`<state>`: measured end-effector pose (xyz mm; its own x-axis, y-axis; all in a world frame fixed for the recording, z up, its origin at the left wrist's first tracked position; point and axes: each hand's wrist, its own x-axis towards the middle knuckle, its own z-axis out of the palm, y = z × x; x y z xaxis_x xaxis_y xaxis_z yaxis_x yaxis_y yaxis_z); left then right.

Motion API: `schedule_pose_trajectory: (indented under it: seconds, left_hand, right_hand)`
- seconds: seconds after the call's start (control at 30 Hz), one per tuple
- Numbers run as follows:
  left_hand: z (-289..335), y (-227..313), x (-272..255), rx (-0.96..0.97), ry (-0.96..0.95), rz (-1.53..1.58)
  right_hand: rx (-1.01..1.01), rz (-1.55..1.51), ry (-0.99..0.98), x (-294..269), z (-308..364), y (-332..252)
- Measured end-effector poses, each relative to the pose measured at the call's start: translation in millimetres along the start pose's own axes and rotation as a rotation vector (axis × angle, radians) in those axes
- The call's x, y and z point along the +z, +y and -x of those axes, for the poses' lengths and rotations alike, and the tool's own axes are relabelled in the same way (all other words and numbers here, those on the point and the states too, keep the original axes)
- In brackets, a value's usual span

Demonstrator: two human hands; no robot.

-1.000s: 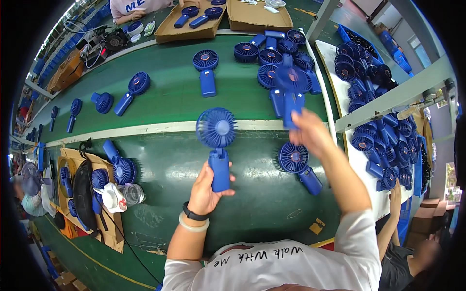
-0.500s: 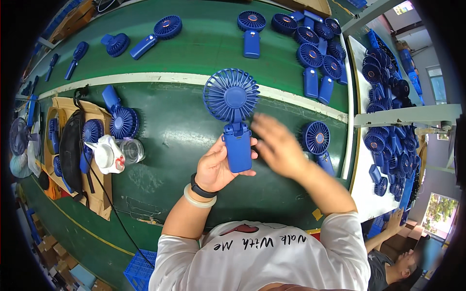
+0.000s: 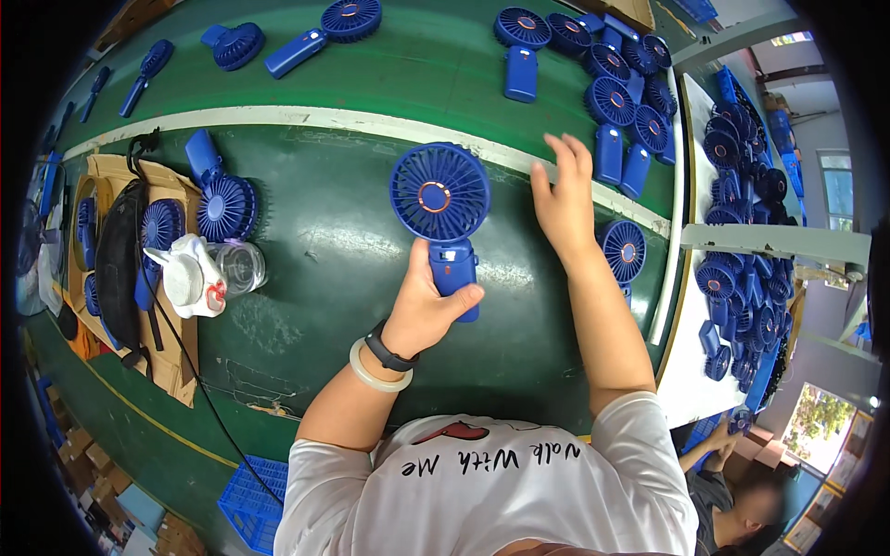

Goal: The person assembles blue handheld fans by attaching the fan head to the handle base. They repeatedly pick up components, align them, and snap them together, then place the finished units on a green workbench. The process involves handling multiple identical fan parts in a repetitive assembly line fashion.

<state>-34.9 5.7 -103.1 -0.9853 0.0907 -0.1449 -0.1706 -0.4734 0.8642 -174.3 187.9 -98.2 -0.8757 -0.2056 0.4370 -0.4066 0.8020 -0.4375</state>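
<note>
Fan, a blue handheld one, is sitting upright in the left hand, fingers wrapping the stiff handle below the grille; probably light, smooth plastic; right hand is hovering open beside it, empty.

Landmark: white stripe across the green table.
- Near side, centre: bare green, passable.
- Near side, left: two blue fans, white jug, glass jar, cardboard tray, black cable.
- Right end: fan cluster, white shelf.
- Far side: scattered fans, open gaps between.
</note>
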Motion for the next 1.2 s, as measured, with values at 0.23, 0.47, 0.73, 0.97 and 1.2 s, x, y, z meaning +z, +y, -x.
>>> schedule_pose_trajectory:
  seconds: [0.23, 0.47, 0.73, 0.97, 1.2]
  left_hand:
    - [-2, 1, -7, -0.055, 0.044, 0.199]
    - [-4, 0, -1, 0.015, 0.059, 0.183]
    - [-5, 2, -6, -0.008, 0.055, 0.208]
    - [-2, 4, -6, -0.058, 0.044, 0.268]
    - [-2, 5, -6, -0.091, 0.05, 0.257]
  right_hand:
    - [0.223, 0.167, -0.047, 53, -84, -14]
    - [0.322, 0.255, -0.038, 54, -109, 48]
    - [0.635, -2.005, -0.414, -4, -4, -26]
    - [0.751, -2.025, -0.51, -9, 69, -15]
    - [0.743, -2.143, -0.482, -8, 60, -11]
